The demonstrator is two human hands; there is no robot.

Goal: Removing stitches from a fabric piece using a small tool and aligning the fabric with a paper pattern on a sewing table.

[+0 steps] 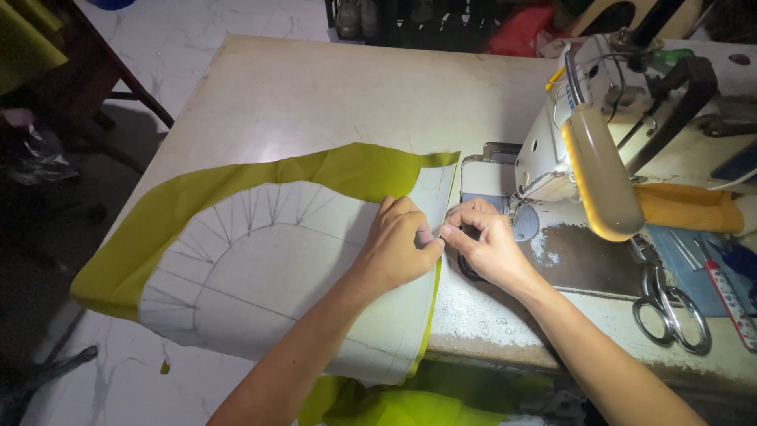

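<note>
**Inspector:** Start with the largest item.

**Recorder:** The counter (315, 87), pale and scuffed, fills most of the view. At 3 o'clock on it stands a cream sewing machine (599, 134), its lamp arm angled toward 5 o'clock.

**Inspector:** And the work piece?

**Recorder:** An olive-green fabric (158, 221) lies flat on the counter from 9 o'clock to centre, curving as a broad band. On top of it sits a white pattern piece (268, 276) marked with pencil lines and a fan of darts. Its near edge hangs over the counter at 6 o'clock. More green cloth is bunched below that edge.

**Inspector:** The hands?

**Recorder:** Both meet at centre, just to the 9 o'clock side of the needle plate. The left hand (398, 248) lies knuckles-up on the pattern, its grip pinching the layered edge between thumb and fingers. The right hand (489, 244) touches it, fingers pressed together on the same edge.

**Inspector:** Smaller items?

**Recorder:** Steel scissors (670, 308) lie at 4 o'clock, well apart from the hands.
</note>
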